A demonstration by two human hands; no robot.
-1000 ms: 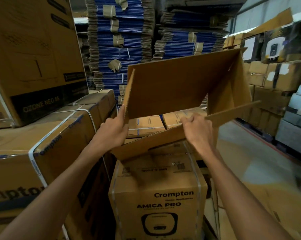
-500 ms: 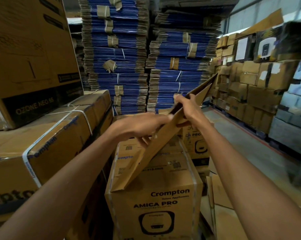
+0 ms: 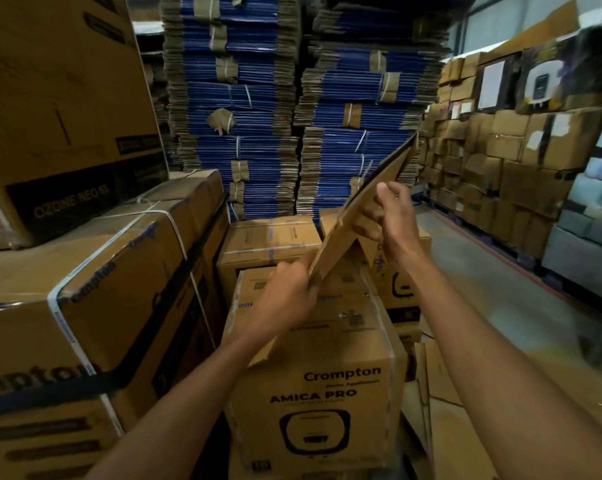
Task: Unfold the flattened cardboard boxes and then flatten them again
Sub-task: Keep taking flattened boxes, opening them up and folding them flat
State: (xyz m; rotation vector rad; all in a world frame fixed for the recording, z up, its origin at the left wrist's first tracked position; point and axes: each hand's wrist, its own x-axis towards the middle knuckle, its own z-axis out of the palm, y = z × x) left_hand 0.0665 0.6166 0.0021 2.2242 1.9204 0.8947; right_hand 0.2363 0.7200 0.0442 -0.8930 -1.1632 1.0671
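Observation:
I hold a plain brown cardboard box (image 3: 341, 237), folded flat and seen almost edge-on. It slants from lower left up to the right, above a sealed Crompton Amica Pro carton (image 3: 320, 382). My left hand (image 3: 285, 299) grips its lower edge. My right hand (image 3: 394, 216) pinches the upper part, thumb on the near face. One small flap hangs down between my hands.
Strapped Crompton cartons (image 3: 95, 306) and an Ozone Neo box (image 3: 64, 109) are stacked at the left. Tall piles of flattened blue boxes (image 3: 244, 109) stand behind. Stacked cartons (image 3: 514, 168) line the right wall beside a bare floor aisle (image 3: 500, 289). Flat cardboard sheets (image 3: 441, 386) lie at lower right.
The box was open as a tube one second ago and is now pressed flat. My left hand slid down to its lower edge and my right hand moved along the upper part.

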